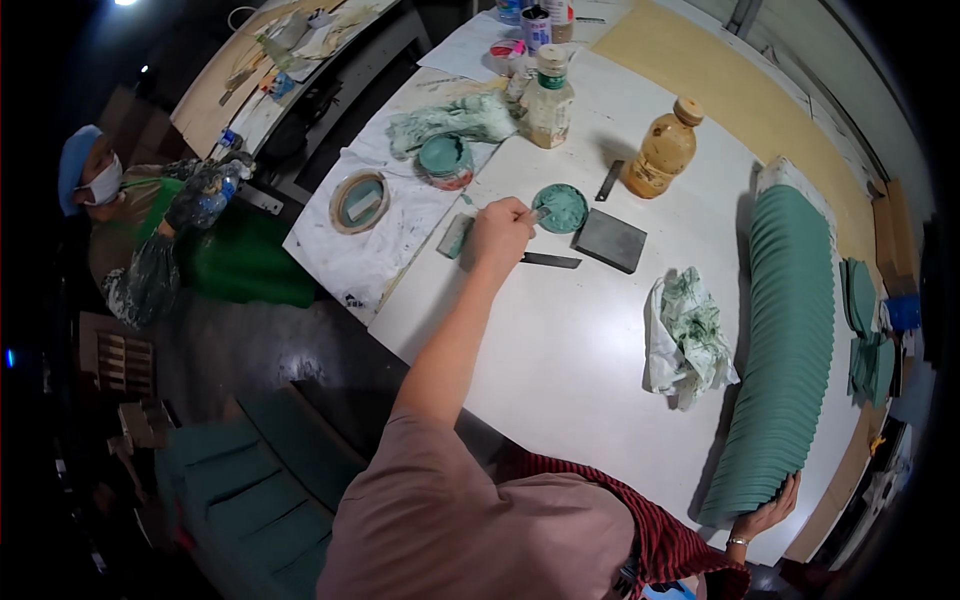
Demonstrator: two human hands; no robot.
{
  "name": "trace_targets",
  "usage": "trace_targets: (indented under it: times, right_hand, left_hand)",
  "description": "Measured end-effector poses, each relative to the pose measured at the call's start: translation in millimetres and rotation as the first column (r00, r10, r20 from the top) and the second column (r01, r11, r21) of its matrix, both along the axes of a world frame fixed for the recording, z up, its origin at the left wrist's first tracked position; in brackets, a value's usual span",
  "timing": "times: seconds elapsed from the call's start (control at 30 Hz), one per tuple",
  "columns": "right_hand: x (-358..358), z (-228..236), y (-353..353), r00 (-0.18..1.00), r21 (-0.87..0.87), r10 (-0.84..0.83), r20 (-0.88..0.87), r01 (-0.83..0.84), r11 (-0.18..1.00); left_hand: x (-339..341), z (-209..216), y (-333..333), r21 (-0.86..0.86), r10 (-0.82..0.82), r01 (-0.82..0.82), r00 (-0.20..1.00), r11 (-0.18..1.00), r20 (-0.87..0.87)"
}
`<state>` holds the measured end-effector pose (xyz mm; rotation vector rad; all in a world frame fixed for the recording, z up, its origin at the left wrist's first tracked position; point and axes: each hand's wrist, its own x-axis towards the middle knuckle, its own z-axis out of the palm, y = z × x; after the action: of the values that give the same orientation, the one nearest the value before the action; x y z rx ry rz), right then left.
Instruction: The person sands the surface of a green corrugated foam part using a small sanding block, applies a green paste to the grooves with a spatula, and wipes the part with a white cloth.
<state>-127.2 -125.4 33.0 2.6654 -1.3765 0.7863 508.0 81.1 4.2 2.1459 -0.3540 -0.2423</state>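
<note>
My left hand [505, 230] pinches a small flat scraper [541, 213] at the rim of a round dish of green paste [562, 208]. Beside that hand lie a grey-green block [455, 236] and a dark flat blade [552, 261]. Right of the dish is a dark grey rectangular block [611, 240]. A long row of overlapping green curved pieces [785, 330] runs along the table's right side. At its near end my right hand [768, 512], a bracelet on the wrist, cups the last pieces; part of this hand is hidden behind them.
A crumpled stained cloth [690, 340] lies mid-table. Farther off stand an amber bottle [663, 150], a clear bottle [549, 105], an open jar of green paste [447, 160] and a round tin [360, 202]. At left, a masked person [150, 210] works by another bench [270, 80].
</note>
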Motion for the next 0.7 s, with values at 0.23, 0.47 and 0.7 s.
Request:
trace_targets:
  times: [0.23, 0.47, 0.7]
  right_hand:
    - [3.4, 4.4, 2.3, 1.0, -0.017, -0.011, 0.01, 0.011, 1.0]
    - [2.2, 0.9, -2.4, 1.0, -0.02, 0.007, 0.017, -0.007, 1.0]
    - [-4.9, -2.4, -2.3, 0.999, -0.041, 0.022, 0.032, -0.021, 0.999]
  left_hand:
    - [-20.5, 36.5, -23.3, -0.659, -0.321, -0.027, 0.859, 0.752, -0.4]
    - [-46.6, 71.4, -75.9, -0.753, -0.48, -0.036, 0.75, 0.657, -0.455]
    - [-75.3, 80.8, -153.9, -0.886, -0.715, -0.092, 0.556, 0.454, -0.424]
